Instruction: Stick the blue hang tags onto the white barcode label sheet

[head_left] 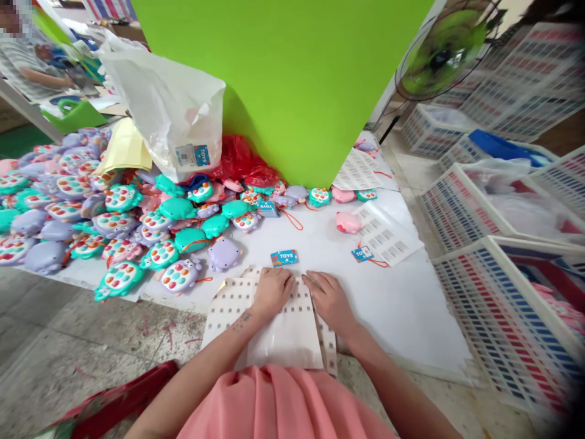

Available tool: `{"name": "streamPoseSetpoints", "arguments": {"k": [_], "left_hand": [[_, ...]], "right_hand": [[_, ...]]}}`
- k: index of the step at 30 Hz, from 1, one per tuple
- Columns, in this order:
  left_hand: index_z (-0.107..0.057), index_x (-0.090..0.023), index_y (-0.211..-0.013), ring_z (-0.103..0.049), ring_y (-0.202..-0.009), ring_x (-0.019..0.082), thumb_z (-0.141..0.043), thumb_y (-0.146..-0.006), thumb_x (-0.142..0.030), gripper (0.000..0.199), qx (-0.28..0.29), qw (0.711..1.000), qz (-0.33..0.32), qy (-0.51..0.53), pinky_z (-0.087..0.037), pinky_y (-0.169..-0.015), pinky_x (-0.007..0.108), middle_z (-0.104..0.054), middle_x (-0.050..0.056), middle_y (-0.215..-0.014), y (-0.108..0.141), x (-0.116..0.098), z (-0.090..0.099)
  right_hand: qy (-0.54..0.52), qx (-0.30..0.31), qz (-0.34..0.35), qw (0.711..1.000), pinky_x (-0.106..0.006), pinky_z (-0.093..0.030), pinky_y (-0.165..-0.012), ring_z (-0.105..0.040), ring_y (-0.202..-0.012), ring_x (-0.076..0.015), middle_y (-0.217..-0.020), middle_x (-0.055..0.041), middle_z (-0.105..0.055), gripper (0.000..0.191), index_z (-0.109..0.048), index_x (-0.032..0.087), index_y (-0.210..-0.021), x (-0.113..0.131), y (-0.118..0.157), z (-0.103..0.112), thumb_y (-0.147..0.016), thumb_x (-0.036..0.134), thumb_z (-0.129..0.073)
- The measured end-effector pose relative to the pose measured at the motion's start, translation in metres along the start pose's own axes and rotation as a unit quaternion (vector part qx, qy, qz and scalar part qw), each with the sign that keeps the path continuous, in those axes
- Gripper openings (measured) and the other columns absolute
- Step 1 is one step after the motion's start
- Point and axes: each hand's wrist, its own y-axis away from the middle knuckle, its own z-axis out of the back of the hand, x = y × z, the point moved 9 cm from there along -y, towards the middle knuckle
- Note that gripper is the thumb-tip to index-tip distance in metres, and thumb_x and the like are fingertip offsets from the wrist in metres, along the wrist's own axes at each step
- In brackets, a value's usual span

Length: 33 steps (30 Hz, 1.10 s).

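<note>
White sheets printed with rows of small dark squares [237, 297], apparently stickers, hang over the table's front edge by my lap. On the top sheet rests my left hand [275, 289], its fingers curled and closed near the upper edge; whatever they pinch is hidden. At the sheet's right edge my right hand [328, 299] lies with fingers stretched toward the left one. A blue card tag marked TOYS [284, 258] lies flat just beyond my left fingers. Left of it is a lilac animal-shaped toy [225, 253].
Teal, lilac and pink toys [114, 222] are heaped across the left. Behind stand a white plastic bag [183, 110], a red bag [240, 161] and a green panel [283, 79]. Another label sheet [388, 235] lies right, near plastic crates [503, 311] and a fan [441, 58].
</note>
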Motion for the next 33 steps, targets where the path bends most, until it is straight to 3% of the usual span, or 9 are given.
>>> {"name": "streamPoseSetpoints", "arguments": {"k": [8, 14, 20, 22, 27, 33], "left_hand": [[-0.057, -0.020, -0.079, -0.057, -0.081, 0.017, -0.040, -0.093, -0.026, 0.023, 0.001, 1.000, 0.005, -0.002, -0.030, -0.075, 0.034, -0.065, 0.001, -0.081, 0.000, 0.000, 0.000], [-0.056, -0.020, -0.078, -0.056, -0.079, 0.017, -0.041, -0.092, -0.025, 0.022, 0.002, 1.000, 0.006, -0.011, -0.030, -0.073, 0.034, -0.064, 0.001, -0.079, 0.000, -0.001, 0.000], [-0.056, -0.019, -0.076, -0.056, -0.078, 0.017, -0.038, -0.092, -0.023, 0.025, 0.012, 1.000, 0.013, -0.012, -0.030, -0.075, 0.034, -0.063, 0.003, -0.078, -0.001, 0.000, -0.001], [-0.056, -0.019, -0.076, -0.056, -0.079, 0.018, -0.039, -0.092, -0.023, 0.024, 0.017, 1.000, 0.014, -0.013, -0.030, -0.075, 0.035, -0.063, 0.003, -0.078, -0.001, 0.001, -0.002], [-0.056, -0.019, -0.077, -0.056, -0.081, 0.018, -0.039, -0.092, -0.022, 0.023, 0.021, 1.000, 0.013, -0.008, -0.030, -0.075, 0.035, -0.063, 0.003, -0.080, -0.001, 0.001, -0.003], [-0.057, -0.019, -0.081, -0.056, -0.081, 0.017, -0.037, -0.094, -0.025, 0.024, 0.012, 1.000, 0.010, 0.007, -0.030, -0.076, 0.034, -0.064, 0.002, -0.082, 0.000, 0.001, -0.001]], "right_hand": [[0.023, -0.011, 0.035, 0.999, -0.041, -0.042, -0.092, -0.048, -0.110, -0.0234, -0.123, -0.0106, -0.057, 0.033, -0.059, 0.016, -0.117, 0.005, 0.006, 0.005, -0.087, 0.011, -0.046], [0.006, -0.039, 0.002, 0.999, -0.041, -0.042, -0.093, -0.048, -0.110, -0.0224, -0.118, -0.0092, -0.059, 0.017, -0.064, 0.017, -0.096, 0.001, -0.005, 0.005, -0.087, 0.014, -0.049], [-0.066, -0.044, -0.015, 0.997, -0.043, -0.043, -0.092, -0.049, -0.109, -0.0221, -0.115, -0.0091, -0.059, 0.016, -0.061, 0.018, -0.091, 0.001, -0.008, 0.012, -0.089, 0.014, -0.046], [-0.098, -0.047, -0.034, 0.993, -0.043, -0.045, -0.090, -0.051, -0.105, -0.0216, -0.111, -0.0092, -0.059, 0.016, -0.060, 0.019, -0.094, -0.003, -0.009, 0.016, -0.090, 0.015, -0.045], [-0.123, -0.044, -0.063, 0.989, -0.043, -0.045, -0.090, -0.051, -0.105, -0.0219, -0.114, -0.0102, -0.058, 0.034, -0.049, 0.020, -0.124, -0.015, -0.008, 0.017, -0.091, 0.019, -0.044], [-0.101, -0.032, -0.061, 0.993, -0.043, -0.043, -0.091, -0.051, -0.106, -0.0225, -0.115, -0.0092, -0.059, 0.027, -0.060, 0.019, -0.114, -0.016, -0.003, 0.010, -0.089, 0.019, -0.048]]}}
